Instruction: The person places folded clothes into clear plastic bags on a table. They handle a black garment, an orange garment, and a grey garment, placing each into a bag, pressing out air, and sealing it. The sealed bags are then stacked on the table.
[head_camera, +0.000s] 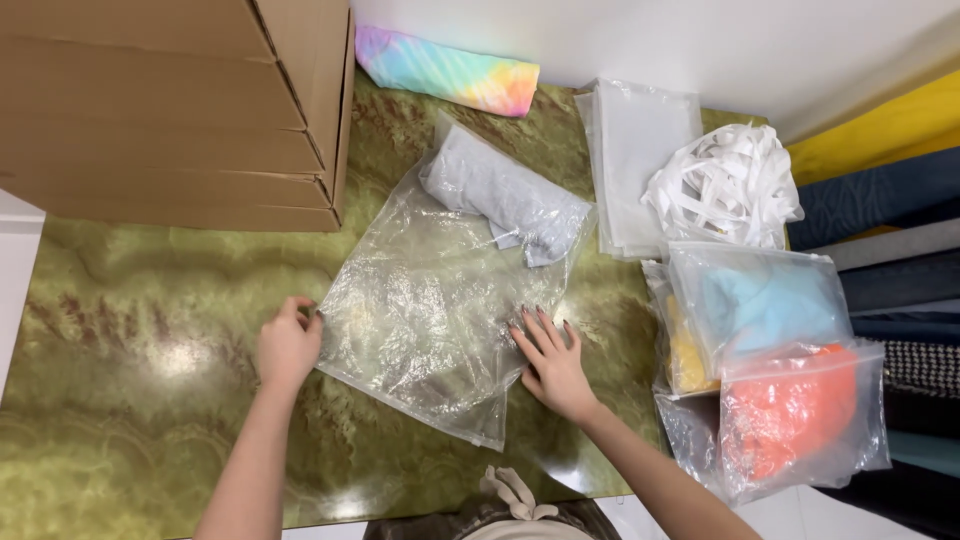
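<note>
Lying flat on the green marbled table (150, 330), a clear plastic bag (430, 320) is held at both sides. Its left edge is pinched between the thumb and curled fingers of the left hand (288, 348), so that grip is closed on the bag. The right hand (552, 368) is pressed palm-down on the bag's right edge with the fingers spread wide and flat; nothing is clasped by it. A folded grey cloth (505, 195) is seen at the bag's upper end, apparently wrapped in plastic, though whether it sits inside the bag's mouth cannot be told. Stacked cardboard boxes (170, 110) are set at the table's far left, and a rainbow-coloured roll of fabric (450, 72) is laid against the wall. To the right, a pile of empty clear bags (635, 150), a tangle of white ribbon (725, 185), and bagged garments in light blue (760, 300), yellow (685, 355) and orange (795, 410) are gathered near the right hand.
</note>
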